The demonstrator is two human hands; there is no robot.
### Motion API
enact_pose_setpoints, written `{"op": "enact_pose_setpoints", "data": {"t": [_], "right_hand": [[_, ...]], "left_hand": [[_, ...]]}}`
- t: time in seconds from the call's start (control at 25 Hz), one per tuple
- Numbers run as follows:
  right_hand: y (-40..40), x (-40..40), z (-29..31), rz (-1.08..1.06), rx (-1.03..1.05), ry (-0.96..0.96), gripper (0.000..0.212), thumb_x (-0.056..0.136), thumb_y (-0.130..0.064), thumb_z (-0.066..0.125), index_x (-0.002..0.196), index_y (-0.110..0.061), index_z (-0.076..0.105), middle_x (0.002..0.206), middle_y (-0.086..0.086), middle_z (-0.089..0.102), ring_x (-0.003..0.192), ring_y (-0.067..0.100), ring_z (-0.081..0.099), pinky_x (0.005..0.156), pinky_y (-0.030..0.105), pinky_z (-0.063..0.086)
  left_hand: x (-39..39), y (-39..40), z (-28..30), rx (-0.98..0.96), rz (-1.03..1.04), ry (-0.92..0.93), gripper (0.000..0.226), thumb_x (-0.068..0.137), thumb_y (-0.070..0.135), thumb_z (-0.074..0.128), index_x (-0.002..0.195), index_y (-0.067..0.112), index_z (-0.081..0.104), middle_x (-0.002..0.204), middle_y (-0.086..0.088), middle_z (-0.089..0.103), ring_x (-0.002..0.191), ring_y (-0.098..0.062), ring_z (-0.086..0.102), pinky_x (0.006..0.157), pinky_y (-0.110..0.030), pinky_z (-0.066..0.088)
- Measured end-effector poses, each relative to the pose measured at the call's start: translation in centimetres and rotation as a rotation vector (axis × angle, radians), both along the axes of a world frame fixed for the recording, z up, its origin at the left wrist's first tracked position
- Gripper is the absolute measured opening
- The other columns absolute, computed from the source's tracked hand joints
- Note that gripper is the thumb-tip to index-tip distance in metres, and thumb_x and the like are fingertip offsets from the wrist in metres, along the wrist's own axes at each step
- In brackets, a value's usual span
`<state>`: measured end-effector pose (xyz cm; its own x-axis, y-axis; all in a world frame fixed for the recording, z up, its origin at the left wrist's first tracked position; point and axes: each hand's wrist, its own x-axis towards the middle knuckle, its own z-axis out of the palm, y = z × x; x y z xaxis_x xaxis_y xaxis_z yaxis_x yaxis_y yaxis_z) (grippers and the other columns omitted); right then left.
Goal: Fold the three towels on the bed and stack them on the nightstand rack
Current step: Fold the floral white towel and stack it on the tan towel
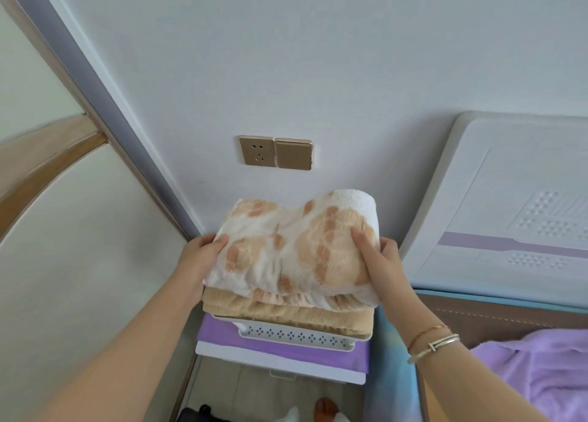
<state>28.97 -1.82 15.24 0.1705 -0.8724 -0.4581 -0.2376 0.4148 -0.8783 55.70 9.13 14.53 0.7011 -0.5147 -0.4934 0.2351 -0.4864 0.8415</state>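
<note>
A: Terry cloth, white with orange blotches: the patterned towel (292, 246), folded, is clasped at both ends. Left grip (203, 253) has the thumb on top and the fingers hidden under the left edge; right grip (378, 256) is the same, thumb pressed into the top face. Both are clenched on that towel.

B: Why two-sided?

A: My reading: a thick fold sags in the middle, and it does dip between the grips. Holding both ends keeps the layers from sliding open while it is lowered.

B: Position of the towel?

A: On or just above the tan towel (286, 310), which lies flat in the white perforated rack (296, 337). Near edges roughly aligned. Whether its weight is fully on the stack, cannot tell.

B: And the rack?

A: It sits on the nightstand (280, 355), purple top, wedged between the wall and the bed (477, 323). The tight corner probably explains the straight-down approach.

B: Progress?

A: Judged as two of three towels at the rack. A lilac cloth (534, 367) lies on the bed at right; likely the third, not confirmed.

B: Risk?

A: The rear right corner of the patterned towel is bulged upward; releasing unevenly could tip the fold
</note>
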Motion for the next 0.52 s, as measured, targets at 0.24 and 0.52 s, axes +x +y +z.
{"op": "enact_pose_setpoints", "data": {"t": [0.24,0.52], "right_hand": [[2.3,-0.6,-2.9,0.034,-0.014,0.347,0.070,0.084,-0.059,0.056,0.129,-0.011,0.032,0.129,0.012,0.049,0.113,0.030,0.050,0.097,0.044,0.042],[1.9,2.2,-3.8,0.574,-0.771,0.899,0.061,0.093,-0.059,0.007,0.150,-0.041,-0.002,0.161,-0.007,-0.008,0.147,0.027,-0.012,0.117,0.056,0.007]], "left_hand": [[-0.9,1.7,-2.2,0.304,-0.218,-0.324,0.044,0.096,0.024,0.054,0.134,0.005,0.043,0.127,-0.013,0.054,0.101,-0.029,0.058,0.084,-0.038,0.048],[-3.7,-1.1,-3.6,0.222,-0.938,-1.184,0.054,0.098,0.053,0.017,0.151,0.043,0.008,0.160,0.011,-0.008,0.147,-0.015,-0.015,0.120,-0.046,-0.002]]}}
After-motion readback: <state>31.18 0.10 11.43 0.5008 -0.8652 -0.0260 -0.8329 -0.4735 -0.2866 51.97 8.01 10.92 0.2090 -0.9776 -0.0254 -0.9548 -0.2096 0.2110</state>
